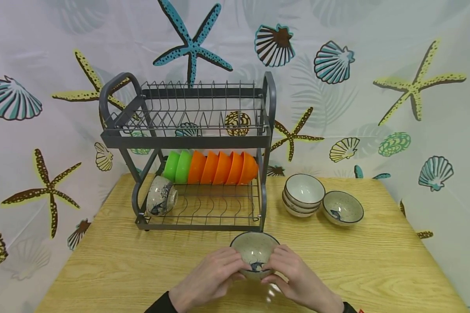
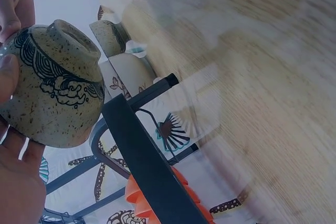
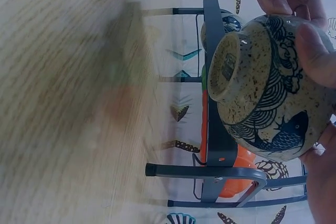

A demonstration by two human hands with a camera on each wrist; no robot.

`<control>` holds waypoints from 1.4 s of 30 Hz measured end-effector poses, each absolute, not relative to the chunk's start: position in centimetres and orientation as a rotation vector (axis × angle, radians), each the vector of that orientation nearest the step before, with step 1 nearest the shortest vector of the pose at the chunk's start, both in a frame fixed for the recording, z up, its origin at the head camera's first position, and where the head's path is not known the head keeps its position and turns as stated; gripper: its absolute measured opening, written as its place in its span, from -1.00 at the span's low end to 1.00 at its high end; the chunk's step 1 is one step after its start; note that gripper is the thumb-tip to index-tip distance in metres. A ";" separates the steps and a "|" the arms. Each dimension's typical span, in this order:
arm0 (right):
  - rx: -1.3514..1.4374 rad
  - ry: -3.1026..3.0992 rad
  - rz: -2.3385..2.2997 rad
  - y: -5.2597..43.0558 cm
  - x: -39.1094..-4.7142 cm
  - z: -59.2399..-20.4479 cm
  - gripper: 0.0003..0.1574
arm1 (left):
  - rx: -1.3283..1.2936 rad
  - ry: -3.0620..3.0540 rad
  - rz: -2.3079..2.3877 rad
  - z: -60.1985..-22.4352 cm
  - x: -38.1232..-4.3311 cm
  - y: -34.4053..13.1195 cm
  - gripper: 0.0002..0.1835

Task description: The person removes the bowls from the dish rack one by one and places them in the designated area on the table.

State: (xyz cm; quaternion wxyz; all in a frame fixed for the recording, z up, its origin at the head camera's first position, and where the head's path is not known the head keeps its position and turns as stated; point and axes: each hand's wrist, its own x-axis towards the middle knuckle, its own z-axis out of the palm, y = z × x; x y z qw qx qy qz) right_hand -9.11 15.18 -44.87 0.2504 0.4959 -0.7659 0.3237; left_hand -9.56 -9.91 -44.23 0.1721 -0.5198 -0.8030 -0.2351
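Both hands hold one speckled ceramic bowl (image 1: 254, 248) above the table in front of the dish rack. My left hand (image 1: 215, 271) grips its left side, fingers over the rim and thumb on the outer wall. On the other side my right hand (image 1: 293, 276) grips it the same way. The bowl is tilted, its inside facing the head camera. Blue wave patterns show on the bowl (image 2: 58, 87) in the left wrist view; a blue fish and the foot ring appear on the bowl (image 3: 268, 87) in the right wrist view.
A two-tier dish rack (image 1: 188, 141) stands behind the hands. Its lower tier holds green bowls (image 1: 178, 167), several orange bowls (image 1: 223, 168) and a patterned bowl (image 1: 159, 198) on its side. To the right sit stacked bowls (image 1: 303, 191) and a single bowl (image 1: 342, 208) on the wooden table (image 1: 376, 252).
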 end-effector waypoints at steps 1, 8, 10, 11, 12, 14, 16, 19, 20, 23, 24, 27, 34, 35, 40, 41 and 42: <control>1.351 -2.081 0.877 15.2 -9.1 -44.9 -0.80 | -1.474 -2.279 -0.663 -44.3 -9.6 -9.9 -0.80; 1.339 -2.121 0.878 15.8 -8.7 -45.4 -0.85 | -1.475 -2.283 -0.634 -44.6 -9.5 -9.6 -0.76; 1.338 -2.119 0.869 16.0 -8.7 -45.5 -0.87 | -1.461 -2.306 -0.657 -44.7 -9.4 -9.7 -0.71; 1.338 -2.114 0.859 16.2 -8.7 -45.6 -0.88 | -1.448 -2.325 -0.680 -44.7 -9.4 -9.7 -0.68; 1.333 -2.111 0.851 16.4 -8.7 -45.6 -0.88 | -1.430 -2.344 -0.708 -44.7 -9.3 -9.8 -0.65; 1.317 -2.104 0.829 16.9 -8.7 -45.8 -0.85 | -1.381 -2.373 -0.753 -44.7 -9.2 -9.9 -0.58; 1.305 -2.089 0.825 17.4 -8.7 -45.9 -0.82 | -1.322 -2.405 -0.783 -44.8 -9.1 -10.2 -0.52; 1.284 -2.065 0.837 18.2 -8.7 -46.1 -0.80 | -1.253 -2.432 -0.782 -45.0 -9.0 -10.4 -0.45; 1.280 -2.052 0.842 18.4 -8.7 -46.2 -0.79 | -1.234 -2.443 -0.784 -45.1 -8.9 -10.5 -0.43; 1.249 -2.031 0.845 19.3 -8.8 -46.3 -0.75 | -1.197 -2.454 -0.767 -45.4 -8.9 -10.6 -0.40; 1.242 -2.021 0.847 19.7 -8.8 -46.4 -0.75 | -1.181 -2.462 -0.770 -45.5 -8.9 -10.6 -0.40; 1.192 -2.038 0.844 20.7 -8.9 -46.5 -0.71 | -1.133 -2.488 -0.779 -45.8 -8.8 -10.8 -0.39; 1.085 -2.085 0.814 23.3 -9.3 -46.7 -0.68 | -1.089 -2.503 -0.814 -46.3 -8.8 -11.3 -0.44; 1.065 -2.091 0.799 23.7 -9.4 -46.8 -0.66 | -1.085 -2.506 -0.813 -46.3 -8.9 -11.3 -0.44; 0.955 -2.142 0.719 25.5 -9.7 -47.0 -0.55 | -1.072 -2.520 -0.830 -46.7 -8.8 -11.5 -0.41; 0.934 -2.158 0.709 25.9 -9.7 -47.0 -0.53 | -1.070 -2.524 -0.830 -46.8 -8.8 -11.5 -0.41; 0.916 -2.175 0.700 26.2 -9.8 -47.0 -0.51 | -1.068 -2.528 -0.830 -46.8 -8.8 -11.5 -0.41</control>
